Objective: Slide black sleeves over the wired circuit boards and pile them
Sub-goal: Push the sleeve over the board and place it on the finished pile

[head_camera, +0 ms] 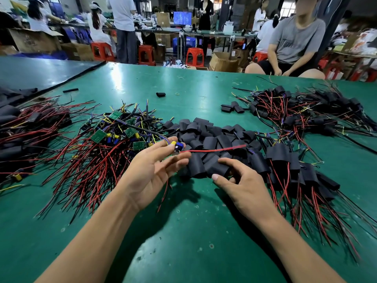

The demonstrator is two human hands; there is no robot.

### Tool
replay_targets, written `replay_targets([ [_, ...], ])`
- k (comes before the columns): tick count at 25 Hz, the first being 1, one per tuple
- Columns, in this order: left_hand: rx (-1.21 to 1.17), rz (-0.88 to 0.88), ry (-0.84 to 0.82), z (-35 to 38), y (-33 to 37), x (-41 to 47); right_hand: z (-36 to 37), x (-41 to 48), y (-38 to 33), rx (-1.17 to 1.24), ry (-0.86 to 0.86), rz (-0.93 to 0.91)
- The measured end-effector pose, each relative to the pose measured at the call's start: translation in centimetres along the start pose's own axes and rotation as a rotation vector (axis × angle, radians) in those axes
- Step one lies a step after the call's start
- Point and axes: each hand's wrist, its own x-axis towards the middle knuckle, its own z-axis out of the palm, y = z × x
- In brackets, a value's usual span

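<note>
Glossy green mat [193,231], flattened matte black sleeves [210,139]

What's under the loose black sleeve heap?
Green mat shows round the sleeve heap, so it likely rests on that. Anything beneath its middle is covered; the right hand hides part of the near edge.

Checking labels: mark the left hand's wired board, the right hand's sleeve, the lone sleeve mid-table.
wired board [178,148], head view, blue component.
held sleeve [216,167], head view, middle.
lone sleeve [160,94], head view, middle.
</note>
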Motion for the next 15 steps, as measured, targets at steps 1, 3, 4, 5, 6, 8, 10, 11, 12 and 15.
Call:
replay_targets([
  [1,-0.027,0.007,-0.006,0.0,0.1,0.0,0.0,0.0,0.0,0.003,0.007,0.000],
  [3,-0.032,0.041,0.004,-0.1,0.2,0.0,-0.1,0.2,0.2,0.019,0.024,0.003],
  [4,-0.019,0.054,0.020,-0.1,0.2,0.0,-0.1,0.3,0.3,0.037,0.034,0.006],
  [5,0.000,0.059,0.037,-0.1,0.1,0.0,-0.2,0.4,0.5,0.060,0.045,0.010],
  [6,0.021,0.056,0.054,-0.2,0.1,0.0,-0.2,0.6,0.6,0.088,0.057,0.015],
  [8,0.065,0.040,0.086,-0.4,-0.2,0.1,-0.4,0.9,0.9,0.171,0.075,0.027],
  [10,0.092,0.032,0.120,-0.5,-0.4,0.2,-0.6,1.2,0.8,0.312,0.096,0.047],
  [11,0.099,0.036,0.138,-0.5,-0.4,0.3,-0.7,1.3,0.8,0.387,0.112,0.067],
  [12,0.103,0.046,0.157,-0.5,-0.4,0.4,-0.8,1.5,0.6,0.458,0.131,0.093],
  [15,0.096,0.093,0.202,-0.7,-0.2,0.6,-1.2,1.7,0.2,0.600,0.171,0.163],
])
